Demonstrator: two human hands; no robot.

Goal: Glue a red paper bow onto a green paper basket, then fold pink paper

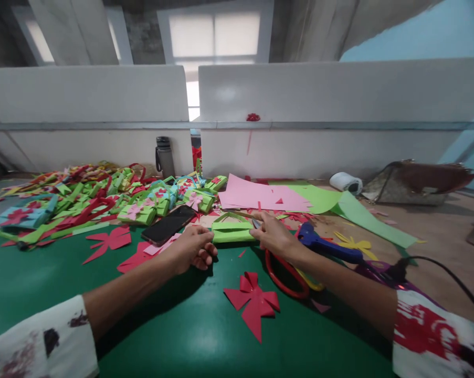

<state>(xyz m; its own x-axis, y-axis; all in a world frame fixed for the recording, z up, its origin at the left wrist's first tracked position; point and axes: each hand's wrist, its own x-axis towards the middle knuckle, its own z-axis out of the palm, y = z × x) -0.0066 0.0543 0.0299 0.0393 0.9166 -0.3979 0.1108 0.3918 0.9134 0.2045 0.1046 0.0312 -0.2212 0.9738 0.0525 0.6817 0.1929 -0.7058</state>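
Note:
A small folded green paper bag (233,234) stands between my hands, its long front face toward me and its top slightly gaping. My left hand (195,248) pinches its left end, the other fingers curled in. At the right end, my right hand (275,234) is closed on the bag's edge; a small greyish shiny bit shows by its fingertips, too small to name. Nearer me lies a red paper bow (254,302). Red-handled scissors (286,278) lie partly under my right forearm, beside a blue glue gun (331,244).
A black phone (168,224) lies left of the bag. Several finished paper bags (138,211) and strips are heaped behind it. Pink sheets (260,194), green sheets (372,220), a white roll (346,182) and a handbag (415,184) sit farther back. A black cable (449,268) runs right.

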